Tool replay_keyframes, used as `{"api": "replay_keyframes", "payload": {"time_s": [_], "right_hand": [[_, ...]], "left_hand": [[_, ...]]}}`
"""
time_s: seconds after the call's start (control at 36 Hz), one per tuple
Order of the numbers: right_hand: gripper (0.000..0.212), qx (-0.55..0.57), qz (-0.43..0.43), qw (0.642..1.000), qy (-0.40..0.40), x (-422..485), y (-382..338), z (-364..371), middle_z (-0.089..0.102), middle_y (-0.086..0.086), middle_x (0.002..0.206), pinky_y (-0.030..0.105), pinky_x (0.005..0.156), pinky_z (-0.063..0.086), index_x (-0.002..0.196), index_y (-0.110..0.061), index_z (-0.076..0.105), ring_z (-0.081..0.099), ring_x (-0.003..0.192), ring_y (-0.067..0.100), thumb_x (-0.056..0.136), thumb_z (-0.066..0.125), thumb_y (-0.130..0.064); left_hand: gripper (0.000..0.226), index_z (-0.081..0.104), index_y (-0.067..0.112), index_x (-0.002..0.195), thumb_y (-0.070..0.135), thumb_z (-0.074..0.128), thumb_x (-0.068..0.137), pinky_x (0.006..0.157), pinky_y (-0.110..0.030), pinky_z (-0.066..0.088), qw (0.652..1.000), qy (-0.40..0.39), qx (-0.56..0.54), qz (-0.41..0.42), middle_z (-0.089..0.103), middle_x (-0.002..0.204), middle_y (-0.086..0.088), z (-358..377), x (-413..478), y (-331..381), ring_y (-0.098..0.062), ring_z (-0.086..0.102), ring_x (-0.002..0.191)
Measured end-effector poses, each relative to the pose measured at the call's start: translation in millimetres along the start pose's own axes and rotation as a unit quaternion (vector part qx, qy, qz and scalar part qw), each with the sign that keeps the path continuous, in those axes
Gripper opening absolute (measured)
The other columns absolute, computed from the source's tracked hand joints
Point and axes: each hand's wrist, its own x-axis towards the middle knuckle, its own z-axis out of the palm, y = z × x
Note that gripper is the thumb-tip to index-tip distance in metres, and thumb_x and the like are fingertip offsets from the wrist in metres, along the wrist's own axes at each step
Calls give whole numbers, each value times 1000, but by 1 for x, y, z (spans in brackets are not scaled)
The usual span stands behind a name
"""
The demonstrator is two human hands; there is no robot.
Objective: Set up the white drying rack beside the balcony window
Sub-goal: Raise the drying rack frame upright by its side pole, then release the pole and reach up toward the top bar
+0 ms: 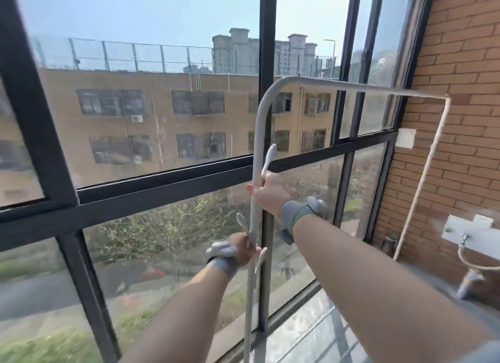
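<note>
Now two hands, left hand and right hand, each grip one white drying rack upright.

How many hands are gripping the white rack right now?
2. The right hand grips the drying rack's near upright post higher up; the left hand grips the same post just below it. Neither is hidden.

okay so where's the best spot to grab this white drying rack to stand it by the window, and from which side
Grip the white drying rack on its near upright tube, coming from the room side, where both hands already sit: the right hand higher, the left hand lower. That tube is straight, thin enough to close around, and stands roughly vertical. The far upright by the brick wall looks out of reach.
</note>
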Motion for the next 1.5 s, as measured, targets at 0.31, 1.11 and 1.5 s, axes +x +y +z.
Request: {"api": "replay_keyframes", "payload": {"time_s": [0.31, 1.11, 1.5], "right_hand": [[23, 12, -10, 999, -29, 65, 0, 49, 60, 5, 90, 32, 83, 54, 107, -3, 60, 60, 82, 19, 90, 62, -19], [36, -96, -26, 992, -80, 49, 14, 1, 62, 5, 90, 25, 69, 43, 109, -7, 63, 56, 80, 18, 87, 63, -35], [34, -193, 30, 980, 19, 37, 156, -268, 67, 8, 108, 35, 86, 50, 111, -9, 61, 62, 97, 24, 88, 57, -35]], "left_hand": [[32, 65, 2, 106, 26, 67, 84, 80, -27, 43, 998, 60, 18, -9, 65, 104, -13, -22, 68, -35, -16, 50, 82], [77, 67, 1, 80, 61, 22, 91, 73, -31, 55, 969, -115, -34, -218, 68, 73, -11, 8, 36, 3, -27, 66, 71], [53, 66, 0, 106, 36, 30, 91, 94, -38, 48, 996, 19, 91, -8, 66, 114, -18, 140, 84, 220, -34, 62, 108]]}}
